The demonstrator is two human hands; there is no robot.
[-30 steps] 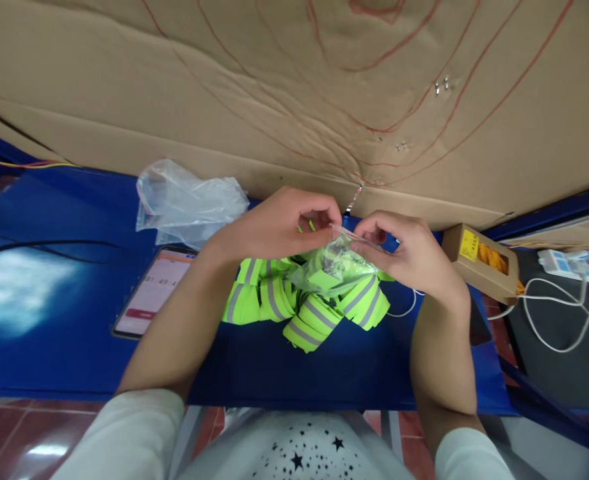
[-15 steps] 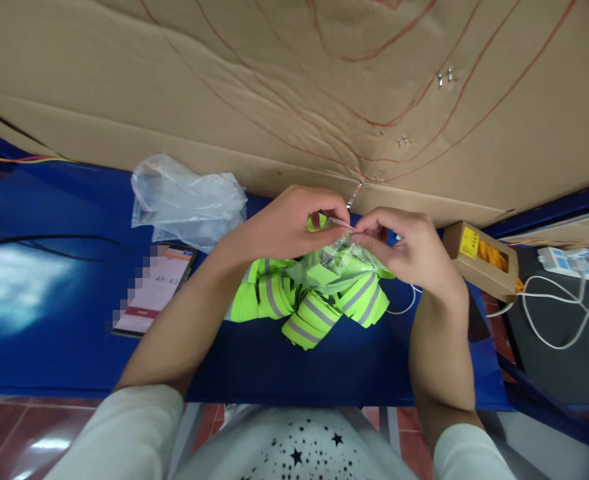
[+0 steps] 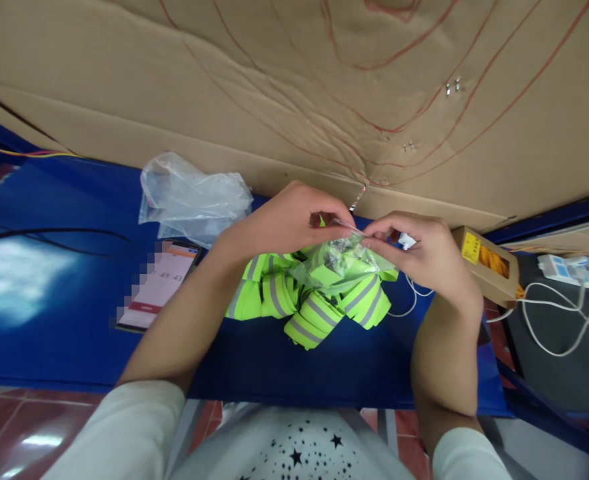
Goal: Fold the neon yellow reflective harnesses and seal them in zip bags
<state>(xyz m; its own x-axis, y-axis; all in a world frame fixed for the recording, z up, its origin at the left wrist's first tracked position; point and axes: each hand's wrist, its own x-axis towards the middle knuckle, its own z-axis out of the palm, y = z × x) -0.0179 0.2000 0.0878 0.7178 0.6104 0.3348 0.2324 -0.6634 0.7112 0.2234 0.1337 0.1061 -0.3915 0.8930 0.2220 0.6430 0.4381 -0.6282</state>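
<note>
Slight rightward shift of right hand [image 3: 424,257] along rim, left hand [image 3: 284,223] unchanged; both pinched shut on top edge of clear bag [image 3: 337,261]; rim stretched left-right, mouth facing cardboard wall [image 3: 224,80]; bag atop yellow reflective bands [image 3: 284,300], mid blue table [image 3: 49,280]

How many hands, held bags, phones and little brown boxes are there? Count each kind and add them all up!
Hands: 2 (left hand, right hand)
Held clear bag, pinched by both hands: 1
Phone: 1
Small cardboard box: 1
Total: 5
</note>
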